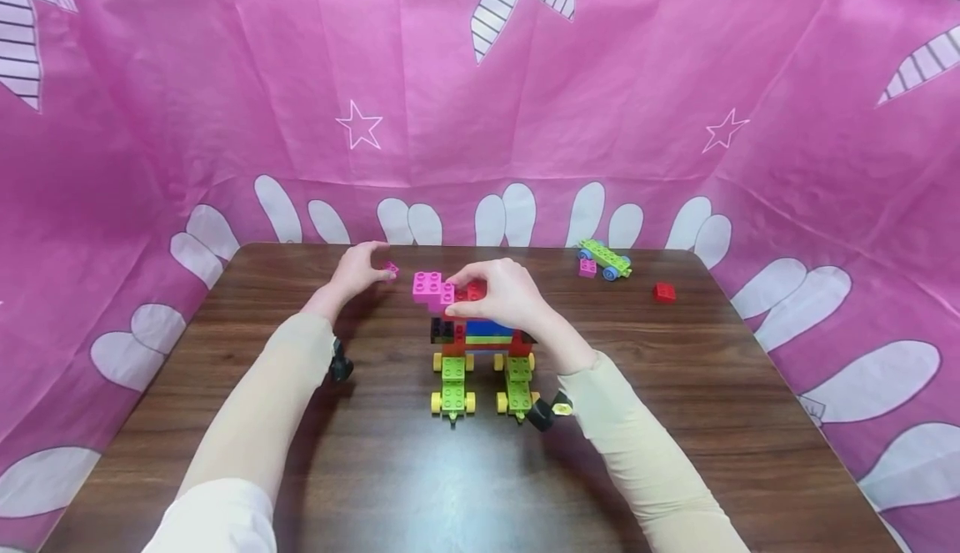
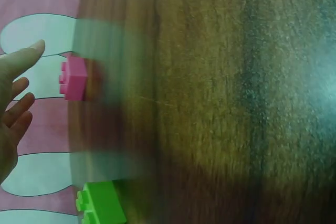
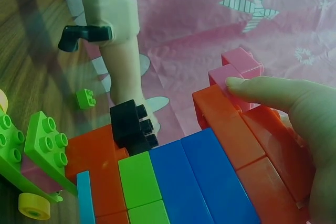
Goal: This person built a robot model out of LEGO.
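A toy brick figure (image 1: 491,334) stands mid-table on two lime wheeled bases (image 1: 453,386), with red, blue and lime bricks in its body and a black brick (image 3: 130,127) at its left. My right hand (image 1: 506,290) grips its top from the right, with a finger on the pink bricks (image 1: 427,286) and the palm beside the red bricks (image 3: 228,124). Farther left, my left hand (image 1: 358,271) reaches toward a small pink brick (image 2: 76,78) on the table. In the left wrist view its thumb and fingers are spread apart, with nothing held between them.
A lime wheeled base (image 1: 606,259) with blue wheels stands at the back right beside another pink brick (image 1: 587,268). A red brick (image 1: 664,292) lies farther right. One lime brick (image 2: 105,203) shows low in the left wrist view. Pink printed cloth (image 1: 480,136) borders the table.
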Demonstrator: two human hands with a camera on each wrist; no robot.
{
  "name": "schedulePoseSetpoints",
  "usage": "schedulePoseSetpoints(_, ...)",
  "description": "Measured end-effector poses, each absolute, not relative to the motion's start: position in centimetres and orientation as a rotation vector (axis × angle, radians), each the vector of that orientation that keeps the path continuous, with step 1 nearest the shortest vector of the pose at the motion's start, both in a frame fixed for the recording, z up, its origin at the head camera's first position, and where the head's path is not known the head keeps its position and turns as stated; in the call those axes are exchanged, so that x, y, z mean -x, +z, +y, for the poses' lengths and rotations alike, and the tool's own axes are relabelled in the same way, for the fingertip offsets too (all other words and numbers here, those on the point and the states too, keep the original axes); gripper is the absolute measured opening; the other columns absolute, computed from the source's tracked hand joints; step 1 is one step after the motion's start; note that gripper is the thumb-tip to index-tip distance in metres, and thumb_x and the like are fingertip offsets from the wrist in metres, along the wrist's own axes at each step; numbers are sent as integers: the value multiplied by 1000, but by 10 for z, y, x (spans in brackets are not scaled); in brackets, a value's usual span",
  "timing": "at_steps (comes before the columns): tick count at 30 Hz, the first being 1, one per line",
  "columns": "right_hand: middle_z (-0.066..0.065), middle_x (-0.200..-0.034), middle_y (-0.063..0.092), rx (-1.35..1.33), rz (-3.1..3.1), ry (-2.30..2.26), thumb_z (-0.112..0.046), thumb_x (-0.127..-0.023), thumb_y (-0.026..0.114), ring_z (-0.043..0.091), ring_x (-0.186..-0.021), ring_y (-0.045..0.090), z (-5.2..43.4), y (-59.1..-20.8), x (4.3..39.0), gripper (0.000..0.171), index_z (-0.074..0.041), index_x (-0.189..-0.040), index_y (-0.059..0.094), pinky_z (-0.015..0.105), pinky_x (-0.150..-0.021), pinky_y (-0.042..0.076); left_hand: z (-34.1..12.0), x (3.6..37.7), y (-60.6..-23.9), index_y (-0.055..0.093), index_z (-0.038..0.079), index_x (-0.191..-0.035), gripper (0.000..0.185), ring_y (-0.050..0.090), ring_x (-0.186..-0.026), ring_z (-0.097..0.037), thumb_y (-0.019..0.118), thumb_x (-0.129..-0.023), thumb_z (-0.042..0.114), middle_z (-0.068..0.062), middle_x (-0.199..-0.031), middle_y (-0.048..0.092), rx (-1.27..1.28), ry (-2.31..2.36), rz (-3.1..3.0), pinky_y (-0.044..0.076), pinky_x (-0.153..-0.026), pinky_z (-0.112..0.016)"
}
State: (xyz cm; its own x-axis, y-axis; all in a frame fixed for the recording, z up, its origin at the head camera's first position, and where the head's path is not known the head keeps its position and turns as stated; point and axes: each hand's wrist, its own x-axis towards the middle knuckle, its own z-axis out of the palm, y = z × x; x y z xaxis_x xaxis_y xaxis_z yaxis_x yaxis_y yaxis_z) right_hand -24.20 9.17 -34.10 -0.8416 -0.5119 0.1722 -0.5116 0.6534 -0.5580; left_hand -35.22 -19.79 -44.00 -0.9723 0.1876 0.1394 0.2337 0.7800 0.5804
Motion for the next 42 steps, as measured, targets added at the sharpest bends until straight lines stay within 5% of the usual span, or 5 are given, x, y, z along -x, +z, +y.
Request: schedulePoseSetpoints(42,-2,-107,75,914,2860,-950,-37,-79,80,15,-102,65,92,-340,241,38,-18,-111,74,35,-86,52,-191,363,-472,52,-12,-130,49,55,-116,-43,68,-89,10,-31,-124,59,209,-885,-2990,41,-105,-50)
